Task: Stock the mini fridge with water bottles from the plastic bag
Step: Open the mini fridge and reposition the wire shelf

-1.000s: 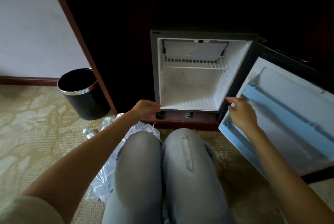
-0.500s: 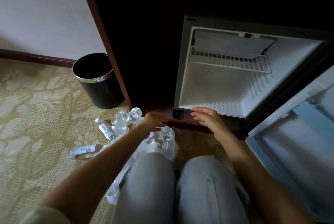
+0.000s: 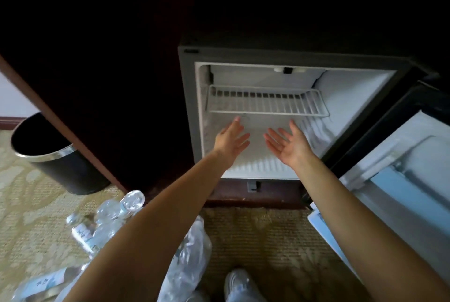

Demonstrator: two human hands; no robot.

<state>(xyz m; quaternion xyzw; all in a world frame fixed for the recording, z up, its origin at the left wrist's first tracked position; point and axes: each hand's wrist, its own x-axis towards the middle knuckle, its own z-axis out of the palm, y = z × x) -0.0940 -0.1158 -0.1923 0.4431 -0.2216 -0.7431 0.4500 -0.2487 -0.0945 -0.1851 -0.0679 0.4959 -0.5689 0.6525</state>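
The mini fridge stands open with a white interior and a wire shelf near the top. Nothing sits inside it. My left hand and my right hand reach into the lower compartment, palms facing each other, fingers straight, holding nothing. Several clear water bottles lie on the carpet at lower left, beside the crumpled clear plastic bag, which my left arm partly hides. One more bottle lies at the bottom left corner.
The fridge door hangs open to the right with a blue door shelf. A black waste bin stands at left by the dark wooden cabinet. Patterned carpet covers the floor. A shoe shows at the bottom.
Both hands rose from the fridge's bottom edge and moved into the compartment with fingers spread. The view shifted up and closer; my knees dropped out of sight.
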